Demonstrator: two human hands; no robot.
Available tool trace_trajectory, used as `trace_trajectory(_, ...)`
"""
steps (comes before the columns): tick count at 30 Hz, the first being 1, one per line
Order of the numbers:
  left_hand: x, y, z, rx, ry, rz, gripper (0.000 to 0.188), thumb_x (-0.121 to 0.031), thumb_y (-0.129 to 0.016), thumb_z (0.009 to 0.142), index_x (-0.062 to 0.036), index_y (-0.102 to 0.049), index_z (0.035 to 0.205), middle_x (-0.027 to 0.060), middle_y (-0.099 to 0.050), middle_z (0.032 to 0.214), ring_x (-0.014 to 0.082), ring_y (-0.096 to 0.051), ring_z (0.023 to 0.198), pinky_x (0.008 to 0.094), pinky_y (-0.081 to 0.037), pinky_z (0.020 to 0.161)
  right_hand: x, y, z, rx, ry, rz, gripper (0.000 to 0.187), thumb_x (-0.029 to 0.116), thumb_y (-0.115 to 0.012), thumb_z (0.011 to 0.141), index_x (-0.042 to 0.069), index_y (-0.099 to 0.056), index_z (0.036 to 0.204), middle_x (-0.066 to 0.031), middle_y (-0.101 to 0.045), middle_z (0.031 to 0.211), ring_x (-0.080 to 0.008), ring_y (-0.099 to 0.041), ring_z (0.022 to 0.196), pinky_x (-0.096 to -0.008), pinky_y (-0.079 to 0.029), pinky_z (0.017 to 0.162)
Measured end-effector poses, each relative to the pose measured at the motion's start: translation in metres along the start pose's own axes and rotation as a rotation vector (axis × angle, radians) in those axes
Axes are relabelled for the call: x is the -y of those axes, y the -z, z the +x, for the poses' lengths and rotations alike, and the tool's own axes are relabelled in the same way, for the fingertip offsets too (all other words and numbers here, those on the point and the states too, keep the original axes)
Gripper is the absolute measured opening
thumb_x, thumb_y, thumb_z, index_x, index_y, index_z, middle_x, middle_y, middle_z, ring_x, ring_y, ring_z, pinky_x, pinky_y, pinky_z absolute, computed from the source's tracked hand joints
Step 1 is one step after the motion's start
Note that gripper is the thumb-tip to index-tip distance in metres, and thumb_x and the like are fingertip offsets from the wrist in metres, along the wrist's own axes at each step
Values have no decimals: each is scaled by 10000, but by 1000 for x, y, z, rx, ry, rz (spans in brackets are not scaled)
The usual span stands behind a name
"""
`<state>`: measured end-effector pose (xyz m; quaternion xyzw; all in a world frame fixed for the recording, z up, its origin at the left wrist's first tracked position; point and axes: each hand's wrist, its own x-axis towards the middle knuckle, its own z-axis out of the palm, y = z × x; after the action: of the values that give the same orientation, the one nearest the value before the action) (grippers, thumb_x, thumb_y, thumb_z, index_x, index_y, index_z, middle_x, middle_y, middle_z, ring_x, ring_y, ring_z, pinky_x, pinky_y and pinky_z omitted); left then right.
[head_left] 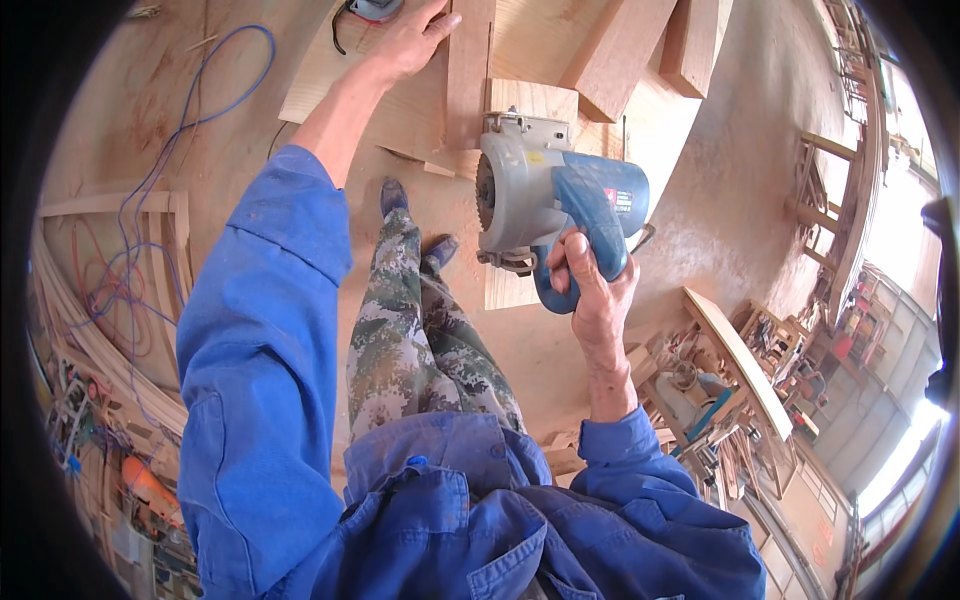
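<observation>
My right hand (pixel 602 290) is wrapped round the rear handle of a blue and grey circular saw (pixel 522 200). Its toothed blade shows at the left side of the housing. The saw's metal base lies against a pale wooden board (pixel 533 98), which also shows below the saw. Stretched forward, my left hand (pixel 405 45) has its fingers extended, the tips beside or touching a reddish-brown timber piece (pixel 467 85). I cannot tell how firmly it presses. A dark, rounded object (pixel 375 9) with a black strap is partly cut off beyond that hand.
Thick reddish timbers (pixel 625 60) lie on the pale boards at far right. A blue cord (pixel 185 125) loops over the floor at left, near stacked wood strips (pixel 105 310). My shoes (pixel 394 196) stand close to the boards. At right are a wooden bench (pixel 740 360) and racks (pixel 825 200).
</observation>
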<state>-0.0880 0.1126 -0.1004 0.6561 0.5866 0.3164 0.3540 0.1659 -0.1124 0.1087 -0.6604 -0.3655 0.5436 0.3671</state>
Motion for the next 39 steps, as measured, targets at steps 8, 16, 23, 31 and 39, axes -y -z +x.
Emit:
trace_trajectory(8,-8,3,-4,30,50,35,656,-420,-514,1051,25,-404,1520,258,-475,1516,334,-441,1438,381,-351,1187,-2,6,-2,24,-2,-57,292,268,-752,930,-2,-644,908,-49,-646,707,-78,-556,587,-239,-447,565)
trace_trajectory(16,-10,14,0,161,228,-230,671,-441,-583,1033,-119,-357,1577,149,-552,1446,256,-551,1310,389,-472,1077,1,1,3,13,-33,4,317,288,-770,922,3,-633,907,-41,-631,692,-77,-551,583,-240,-445,557)
trace_trajectory(23,-33,31,4,280,363,-309,728,-435,-608,1027,-182,-281,1625,94,-519,1484,214,-524,1325,414,-492,1071,-2,4,3,17,-67,32,303,267,-785,913,11,-624,898,-27,-628,690,-67,-539,577,-239,-441,547)
trace_trajectory(31,-50,39,-3,283,350,-356,757,-433,-630,1014,-99,-299,1607,101,-498,1509,224,-524,1322,404,-512,1035,4,3,5,22,-85,16,294,260,-790,908,19,-623,890,-8,-614,684,-59,-535,579,-233,-430,536)
trace_trajectory(39,-54,34,-7,259,393,-376,716,-407,-644,1012,-129,-341,1598,58,-546,1477,204,-549,1286,406,-516,1015,10,3,5,-1,-129,-45,341,305,-819,876,25,-624,865,16,-595,659,-56,-531,586,-238,-426,530)
